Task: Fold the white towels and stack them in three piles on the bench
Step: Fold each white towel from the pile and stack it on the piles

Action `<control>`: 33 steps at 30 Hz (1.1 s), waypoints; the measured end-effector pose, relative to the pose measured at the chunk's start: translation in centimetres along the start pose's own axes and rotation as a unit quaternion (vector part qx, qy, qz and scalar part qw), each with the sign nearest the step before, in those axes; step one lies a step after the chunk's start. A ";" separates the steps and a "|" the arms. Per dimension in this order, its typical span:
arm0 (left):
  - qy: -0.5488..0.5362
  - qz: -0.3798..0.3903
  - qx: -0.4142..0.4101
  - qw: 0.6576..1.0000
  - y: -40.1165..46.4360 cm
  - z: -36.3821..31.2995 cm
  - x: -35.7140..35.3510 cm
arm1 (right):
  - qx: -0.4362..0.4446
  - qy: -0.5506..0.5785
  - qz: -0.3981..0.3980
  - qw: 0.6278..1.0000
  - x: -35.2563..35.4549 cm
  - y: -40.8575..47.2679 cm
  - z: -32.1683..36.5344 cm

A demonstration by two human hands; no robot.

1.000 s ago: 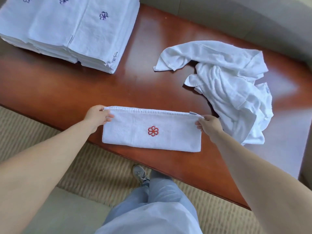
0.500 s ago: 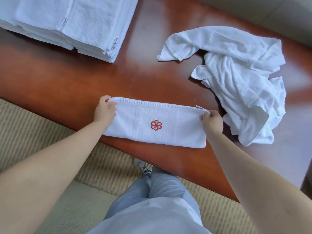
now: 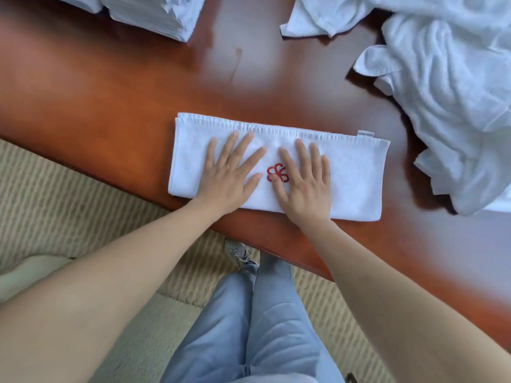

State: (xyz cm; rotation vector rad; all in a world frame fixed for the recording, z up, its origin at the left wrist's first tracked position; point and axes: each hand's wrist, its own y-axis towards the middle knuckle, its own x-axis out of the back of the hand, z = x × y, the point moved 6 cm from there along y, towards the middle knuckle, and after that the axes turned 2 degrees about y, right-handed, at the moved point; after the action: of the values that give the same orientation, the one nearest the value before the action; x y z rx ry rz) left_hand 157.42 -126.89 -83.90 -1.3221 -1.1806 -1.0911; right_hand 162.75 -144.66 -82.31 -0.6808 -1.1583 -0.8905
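White towel [image 3: 356, 178] lay folded on the bench [image 3: 110, 100]; my left hand [image 3: 231, 175] and right hand [image 3: 305, 183] pressed flat on it, fingers straight, gripping nothing.

The towel tag [image 3: 365, 133] is too blurred to read.

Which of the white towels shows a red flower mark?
The folded towel under both flat hands at the bench's near edge; its red flower sits between them. The crumpled towels and the stack show none.
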 end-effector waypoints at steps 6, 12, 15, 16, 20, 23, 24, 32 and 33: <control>0.010 0.015 0.059 0.998 -0.8 2.6 0.4 | -0.035 -0.024 0.005 0.999 0.8 -0.6 -2.7; 0.014 0.147 0.157 0.976 -1.1 4.3 1.9 | -0.215 -0.037 0.125 0.968 4.2 -4.0 -11.0; 0.020 0.220 0.171 0.960 -0.1 2.0 3.5 | -0.225 0.002 0.187 0.956 6.6 -3.9 -11.3; 0.017 0.238 0.158 0.958 0.4 0.7 4.3 | -0.235 0.031 0.197 0.951 7.5 -4.0 -11.3; 0.002 0.266 0.050 0.963 3.2 -5.6 6.6 | -0.409 0.188 0.201 0.870 10.4 -4.9 -12.8; -0.013 0.289 0.003 0.957 5.9 -10.1 7.0 | -0.541 0.283 0.225 0.760 10.4 -6.7 -13.5; -0.019 0.295 -0.011 0.955 7.0 -11.5 7.0 | -0.581 0.327 0.222 0.711 10.2 -7.2 -13.6; -0.070 0.259 -0.077 0.960 14.9 -19.3 7.0 | -0.629 0.514 0.180 0.555 7.5 -8.3 -14.5; -0.087 0.255 -0.076 0.960 15.8 -19.9 7.1 | -0.625 0.516 0.182 0.557 7.3 -8.3 -14.9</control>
State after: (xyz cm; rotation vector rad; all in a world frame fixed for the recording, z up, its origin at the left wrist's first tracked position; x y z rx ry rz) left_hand 173.90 -146.29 -77.01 -1.7500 -0.8161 -0.7080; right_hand 163.68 -162.92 -79.32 -1.1695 0.8884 -1.3746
